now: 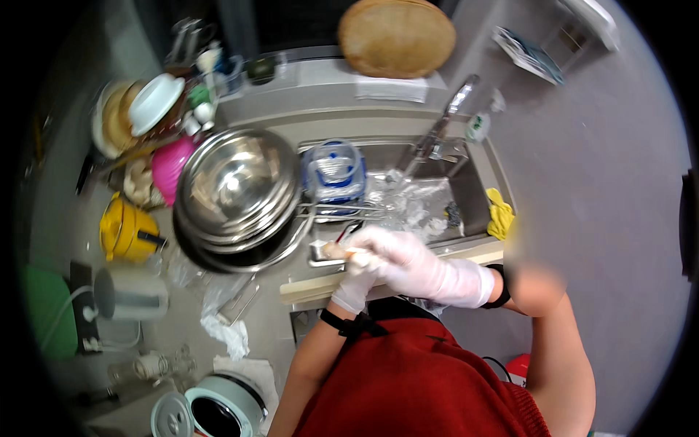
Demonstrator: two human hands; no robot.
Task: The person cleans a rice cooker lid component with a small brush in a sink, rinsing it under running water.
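My left hand (355, 287) and my right hand (418, 267) both wear thin white gloves and meet over the front edge of the sink (475, 191). A small tan item (334, 251) with an orange tinge sticks out leftward from my left fingers. Blur hides what exactly it is. My right fingers curl over the left ones, so their grip is partly hidden. Just beyond the hands, a small metal tray (322, 261) lies at the sink's near left corner, with something red and dark beside it. Crumpled clear plastic (409, 205) covers the basin floor.
Stacked steel bowls (237, 185) stand left of the sink. Blue-trimmed clear containers (334, 175) sit in its left part, below and left of the faucet (445, 120). A yellow cloth (498, 214) hangs on the right rim. A rice cooker (232, 407) stands open at lower left.
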